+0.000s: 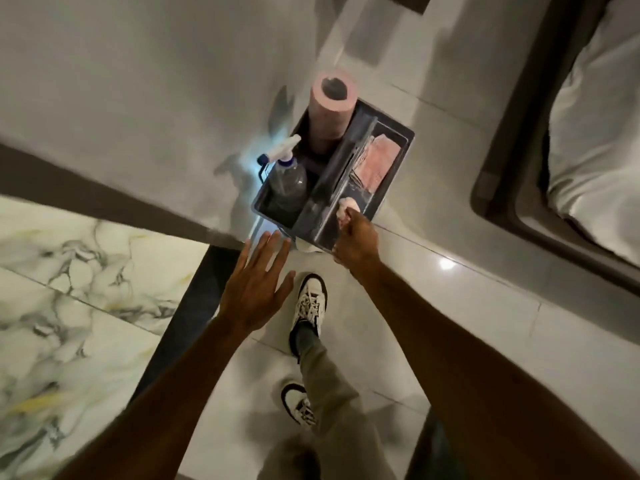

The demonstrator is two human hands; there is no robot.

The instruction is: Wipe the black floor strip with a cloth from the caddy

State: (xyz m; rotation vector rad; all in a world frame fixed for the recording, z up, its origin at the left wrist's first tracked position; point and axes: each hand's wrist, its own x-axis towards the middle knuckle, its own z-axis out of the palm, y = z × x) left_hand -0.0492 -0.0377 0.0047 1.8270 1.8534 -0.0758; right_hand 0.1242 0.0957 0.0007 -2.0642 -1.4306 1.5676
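Observation:
A grey caddy (398,168) stands on the pale floor against the white wall. Its right compartment holds folded pink cloths (375,159). My right hand (356,242) reaches over the caddy's near end, its fingers closed on a small pale pink cloth (346,206). My left hand (256,285) hovers flat just left of the caddy, fingers spread and holding nothing. The black floor strip (194,306) runs from below the wall's corner toward me, between the marble floor and the pale tiles.
The caddy's left side holds a pink paper roll (332,105) and a clear spray bottle (287,178). A bed (595,133) with white bedding in a dark frame lies at the right. Marble flooring (69,306) fills the left. My sneakers (308,303) stand on the tiles.

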